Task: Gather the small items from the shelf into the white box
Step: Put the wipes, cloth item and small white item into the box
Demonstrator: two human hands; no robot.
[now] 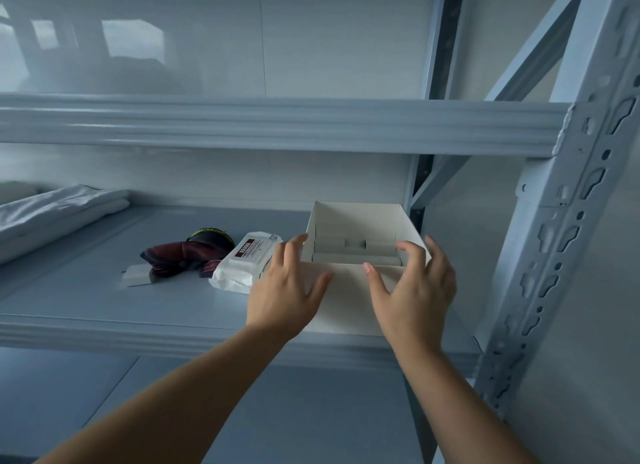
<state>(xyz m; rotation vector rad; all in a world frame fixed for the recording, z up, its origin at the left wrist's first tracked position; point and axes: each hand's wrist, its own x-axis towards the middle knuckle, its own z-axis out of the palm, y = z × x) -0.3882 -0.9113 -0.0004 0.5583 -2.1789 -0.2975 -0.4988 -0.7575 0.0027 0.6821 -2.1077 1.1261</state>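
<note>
at the right end of the shelf (pixel 138 308), close to its front edge, stood the white box (pixel 356 214), open at the top. the left hand (pixel 282 290) lay against the box's front left corner, fingers nearly straight along the left wall and thumb spread over the front wall. the right hand (pixel 415 290) grasped the front right corner, fingers arched over the rim, thumb on the front wall. just left of the box, touching the left hand, lay a white wipes pack (pixel 242 263); beside it a dark red cloth bundle (pixel 187 256), then a small white block (pixel 136 275). a folded white cloth (pixel 52 214) lay at the shelf's left end.
</note>
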